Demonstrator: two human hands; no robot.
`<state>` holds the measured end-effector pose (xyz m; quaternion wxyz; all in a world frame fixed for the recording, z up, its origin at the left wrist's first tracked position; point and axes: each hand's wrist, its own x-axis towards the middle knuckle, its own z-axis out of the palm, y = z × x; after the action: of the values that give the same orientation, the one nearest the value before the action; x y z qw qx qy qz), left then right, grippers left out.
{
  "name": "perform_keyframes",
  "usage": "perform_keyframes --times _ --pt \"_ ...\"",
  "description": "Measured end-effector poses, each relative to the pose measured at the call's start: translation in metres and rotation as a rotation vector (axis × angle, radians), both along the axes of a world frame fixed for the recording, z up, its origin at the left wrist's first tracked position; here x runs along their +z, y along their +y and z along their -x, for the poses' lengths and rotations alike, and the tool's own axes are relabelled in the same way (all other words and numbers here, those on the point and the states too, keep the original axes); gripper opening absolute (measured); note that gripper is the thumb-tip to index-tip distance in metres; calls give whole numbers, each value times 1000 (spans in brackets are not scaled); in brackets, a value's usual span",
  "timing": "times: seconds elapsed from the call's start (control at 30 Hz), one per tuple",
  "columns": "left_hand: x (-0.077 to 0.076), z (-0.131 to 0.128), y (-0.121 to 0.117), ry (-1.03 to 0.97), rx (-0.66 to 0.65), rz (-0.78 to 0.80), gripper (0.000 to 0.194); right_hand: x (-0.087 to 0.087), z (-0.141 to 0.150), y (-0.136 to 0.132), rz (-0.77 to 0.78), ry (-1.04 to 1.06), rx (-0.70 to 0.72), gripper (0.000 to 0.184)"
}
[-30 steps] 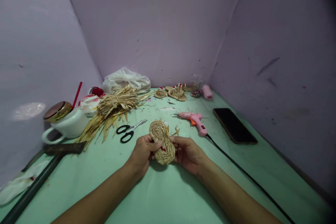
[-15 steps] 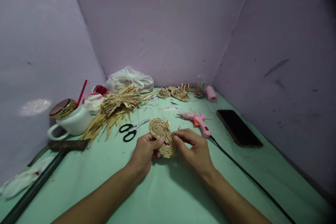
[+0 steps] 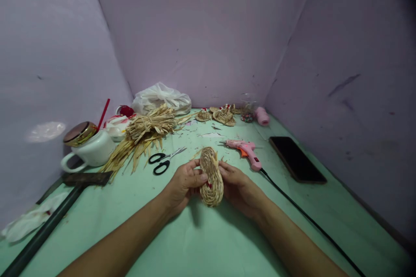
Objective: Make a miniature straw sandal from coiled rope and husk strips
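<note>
A coiled, woven straw sole (image 3: 211, 177), long and rounded like a slipper sole, is held up above the table between both hands. A small red spot shows on its lower half. On its left edge my left hand (image 3: 188, 181) is closed, thumb in front and fingers partly behind. My right hand (image 3: 238, 186) grips the right edge, its fingertips partly hidden behind the straw. Black-handled scissors (image 3: 165, 160) lie left of the sole. To the right rests a pink glue gun (image 3: 245, 152) with an orange trigger and a black cord.
A dried straw bundle (image 3: 146, 127), white mug (image 3: 94, 151), hammer (image 3: 81, 181) and white cloth (image 3: 29, 220) lie left. Behind are a plastic bag (image 3: 162, 97), small woven straw pieces (image 3: 223, 116) and a pink thread spool (image 3: 261, 116). A phone (image 3: 296, 159) lies right.
The straw sole has turned and now looks narrower, standing more upright and slightly lower. My right hand has moved down its right edge, with its fingers now partly behind it.
</note>
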<state>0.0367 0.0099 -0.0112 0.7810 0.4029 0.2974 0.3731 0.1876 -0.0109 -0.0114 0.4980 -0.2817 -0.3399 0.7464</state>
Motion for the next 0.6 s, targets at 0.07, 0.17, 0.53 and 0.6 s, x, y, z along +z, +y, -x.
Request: perform_keyframes --times 0.07,0.17,0.53,0.6 --pt "0 -3 -1 23 -6 -15 60 0 3 -3 -48 27 73 34" --pt "-3 -10 -4 220 56 -109 54 -3 7 -4 -23 -8 113 32" --pt "18 43 37 1409 478 -767 24 -4 -1 5 164 42 -192 22" --pt "19 58 47 1661 441 -877 28 -2 -4 6 146 40 -191 23"
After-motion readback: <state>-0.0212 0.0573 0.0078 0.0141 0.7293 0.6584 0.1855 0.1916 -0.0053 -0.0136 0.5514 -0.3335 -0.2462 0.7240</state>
